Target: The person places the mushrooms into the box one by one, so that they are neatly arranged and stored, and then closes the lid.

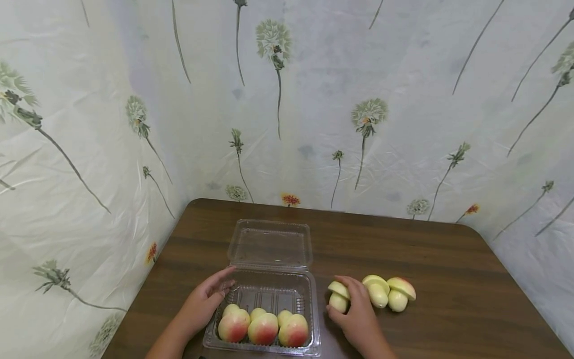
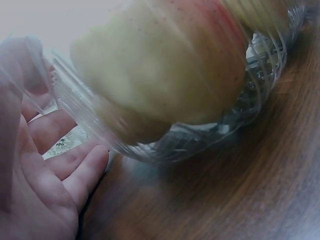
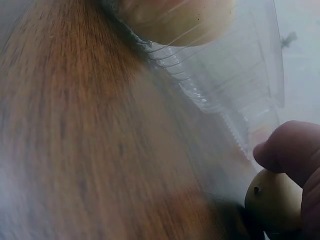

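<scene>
Ribbed clear plastic clamshell box, lid laid back, holds three smooth round peaches along its near wall. Left hand rests relaxed on its left rim. Right hand grips a peach half-pair just right of the box; two more pairs lie beyond on bare wood-grain table.

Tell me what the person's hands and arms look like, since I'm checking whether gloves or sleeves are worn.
Both the left hand and right hand are bare: no gloves, rings, watches or sleeves show on the visible forearms.
</scene>
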Demonstrator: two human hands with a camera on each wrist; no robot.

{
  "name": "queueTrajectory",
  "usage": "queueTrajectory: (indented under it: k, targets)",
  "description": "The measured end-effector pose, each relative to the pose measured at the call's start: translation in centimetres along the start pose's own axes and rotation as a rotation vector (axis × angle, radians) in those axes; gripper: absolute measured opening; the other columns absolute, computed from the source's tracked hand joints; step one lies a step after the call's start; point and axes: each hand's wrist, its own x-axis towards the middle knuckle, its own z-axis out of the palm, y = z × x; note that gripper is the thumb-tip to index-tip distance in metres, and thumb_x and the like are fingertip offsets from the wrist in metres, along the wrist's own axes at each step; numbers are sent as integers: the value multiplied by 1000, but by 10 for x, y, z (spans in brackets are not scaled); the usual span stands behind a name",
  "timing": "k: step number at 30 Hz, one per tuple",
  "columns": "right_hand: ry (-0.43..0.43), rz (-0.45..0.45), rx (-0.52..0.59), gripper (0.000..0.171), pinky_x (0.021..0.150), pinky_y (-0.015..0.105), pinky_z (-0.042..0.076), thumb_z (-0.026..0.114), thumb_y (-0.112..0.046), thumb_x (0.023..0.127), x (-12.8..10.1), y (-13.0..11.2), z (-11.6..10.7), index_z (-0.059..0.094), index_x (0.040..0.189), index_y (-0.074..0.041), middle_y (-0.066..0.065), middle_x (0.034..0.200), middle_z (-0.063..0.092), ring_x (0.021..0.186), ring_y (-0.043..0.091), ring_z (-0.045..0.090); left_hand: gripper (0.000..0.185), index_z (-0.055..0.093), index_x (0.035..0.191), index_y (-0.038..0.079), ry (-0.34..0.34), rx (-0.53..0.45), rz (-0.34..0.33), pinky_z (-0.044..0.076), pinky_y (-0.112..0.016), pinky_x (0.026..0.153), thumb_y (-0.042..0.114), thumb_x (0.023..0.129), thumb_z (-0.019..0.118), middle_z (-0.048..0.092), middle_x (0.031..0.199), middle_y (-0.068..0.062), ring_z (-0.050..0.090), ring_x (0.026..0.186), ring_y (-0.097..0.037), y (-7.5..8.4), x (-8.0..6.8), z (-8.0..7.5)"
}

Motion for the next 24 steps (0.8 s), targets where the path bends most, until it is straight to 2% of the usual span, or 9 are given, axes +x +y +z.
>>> queueTrajectory:
  k: [8,17,24]
  targets:
    - [-58,26,-9,78,103,54,49,89,-10,75,0,-2,0,56,145,-16,18,146,50,128,34,57,56,45,159,14,-5,8,11,44,-46,117,0,104,45,36,168,-12,48,146,-39,2,-1,0]
    - [-83,44,-18,80,102,54,49,89,-11,75,0,-1,0,54,147,-19,18,148,48,128,36,58,56,45,158,11,2,9,20,45,-39,116,-1,104,46,37,168,-14,49,145,-40,1,-1,0]
    - [-84,62,-13,80,103,54,49,89,-12,77,-1,-2,-1,54,148,-20,19,148,48,127,36,58,55,46,158,12,1,14,17,44,-24,111,0,104,47,38,167,-13,50,144,-39,1,-1,1]
